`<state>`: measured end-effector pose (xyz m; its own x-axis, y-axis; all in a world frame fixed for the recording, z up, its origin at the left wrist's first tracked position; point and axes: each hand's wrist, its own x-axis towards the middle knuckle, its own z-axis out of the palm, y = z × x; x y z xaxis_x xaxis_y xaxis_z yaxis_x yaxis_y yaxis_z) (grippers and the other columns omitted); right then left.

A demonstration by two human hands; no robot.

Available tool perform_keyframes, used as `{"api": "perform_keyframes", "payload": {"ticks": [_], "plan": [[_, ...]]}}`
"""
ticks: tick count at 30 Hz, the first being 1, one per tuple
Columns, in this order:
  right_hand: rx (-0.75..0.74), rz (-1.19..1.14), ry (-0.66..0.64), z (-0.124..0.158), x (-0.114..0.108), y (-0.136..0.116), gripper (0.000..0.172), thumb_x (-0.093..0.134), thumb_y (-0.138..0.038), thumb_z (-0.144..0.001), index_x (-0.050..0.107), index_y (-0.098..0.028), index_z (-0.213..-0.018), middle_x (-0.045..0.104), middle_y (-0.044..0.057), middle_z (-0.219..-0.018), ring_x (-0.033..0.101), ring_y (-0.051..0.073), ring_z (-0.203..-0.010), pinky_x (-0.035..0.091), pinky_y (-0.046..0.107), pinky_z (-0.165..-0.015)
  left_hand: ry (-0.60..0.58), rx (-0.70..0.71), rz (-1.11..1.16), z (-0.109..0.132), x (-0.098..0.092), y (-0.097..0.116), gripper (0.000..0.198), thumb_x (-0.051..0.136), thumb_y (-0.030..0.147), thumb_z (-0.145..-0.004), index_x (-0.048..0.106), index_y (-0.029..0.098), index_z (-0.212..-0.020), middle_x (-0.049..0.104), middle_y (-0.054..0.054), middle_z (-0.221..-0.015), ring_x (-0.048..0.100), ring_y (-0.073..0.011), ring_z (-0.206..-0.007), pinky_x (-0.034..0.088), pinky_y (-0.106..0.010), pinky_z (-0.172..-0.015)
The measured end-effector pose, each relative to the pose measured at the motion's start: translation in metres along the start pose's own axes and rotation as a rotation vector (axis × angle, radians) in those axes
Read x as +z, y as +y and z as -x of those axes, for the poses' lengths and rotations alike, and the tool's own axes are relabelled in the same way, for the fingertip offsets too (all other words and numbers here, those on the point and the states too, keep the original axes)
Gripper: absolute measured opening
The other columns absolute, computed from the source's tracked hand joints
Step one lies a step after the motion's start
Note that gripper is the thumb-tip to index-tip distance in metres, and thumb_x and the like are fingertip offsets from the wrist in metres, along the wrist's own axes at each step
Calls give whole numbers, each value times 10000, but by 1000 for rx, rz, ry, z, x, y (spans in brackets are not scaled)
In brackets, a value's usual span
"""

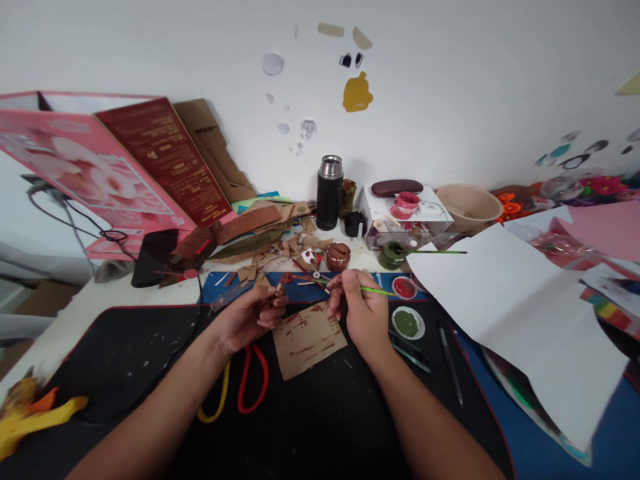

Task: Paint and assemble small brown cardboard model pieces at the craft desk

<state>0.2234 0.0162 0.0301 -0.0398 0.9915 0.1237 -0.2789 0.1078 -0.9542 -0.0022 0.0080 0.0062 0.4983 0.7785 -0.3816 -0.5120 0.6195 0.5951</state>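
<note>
My right hand [361, 308] is closed in a pinch on a thin green paintbrush [376, 291] whose handle points right. Its tip reaches left toward a small brown cardboard piece [277, 289] that my left hand [253, 315] pinches between its fingertips. Both hands hover over a piece of brown cardboard [307, 339] streaked with red paint, lying on the black mat [125, 353]. A red paint lid [404, 287] and a green paint lid [407, 323] sit just right of my right hand.
Red-and-yellow scissors [250, 387] lie under my left wrist. Pens [450, 363] lie at the right near a large white sheet [520, 313]. Behind are cardboard scraps [280, 250], a black flask [329, 192], a brown pot [339, 256], a white box [400, 213] and a beige bowl [467, 207].
</note>
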Motion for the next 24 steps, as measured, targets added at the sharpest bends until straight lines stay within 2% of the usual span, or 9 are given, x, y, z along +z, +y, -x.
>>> {"api": "perform_keyframes", "payload": {"ticks": [3, 10, 15, 24], "plan": [[0, -21, 25, -1, -1, 0, 493, 660, -656, -965, 683, -189, -809, 600, -34, -507, 571, 102, -401, 374, 181, -381, -20, -25, 1, -1, 0, -1, 346, 841, 347, -826, 592, 130, -722, 344, 84, -596, 204, -38, -493, 261, -158, -433], [24, -11, -4, 1, 1, -1, 529, 651, -688, -954, 679, -188, -782, 590, -30, -490, 562, 105, -388, 370, 188, -376, -10, 13, 19, 1, 3, 1, 352, 880, 339, -783, 603, 126, -738, 403, 67, -658, 186, -25, -500, 240, -151, -427], [38, -21, 62, -3, 0, 0, 539, 646, -711, -944, 677, -192, -800, 590, -34, -492, 556, 102, -389, 360, 182, -375, -49, -7, -34, 1, 4, -1, 353, 836, 372, -834, 593, 136, -735, 346, 79, -609, 198, -37, -500, 242, -154, -437], [47, 13, 23, -2, 0, 1, 538, 645, -706, -942, 675, -193, -785, 586, -30, -481, 561, 114, -391, 371, 195, -378, 48, 51, -147, -1, 6, -1, 362, 859, 388, -793, 599, 143, -734, 405, 59, -654, 245, -35, -501, 198, -182, -435]]}}
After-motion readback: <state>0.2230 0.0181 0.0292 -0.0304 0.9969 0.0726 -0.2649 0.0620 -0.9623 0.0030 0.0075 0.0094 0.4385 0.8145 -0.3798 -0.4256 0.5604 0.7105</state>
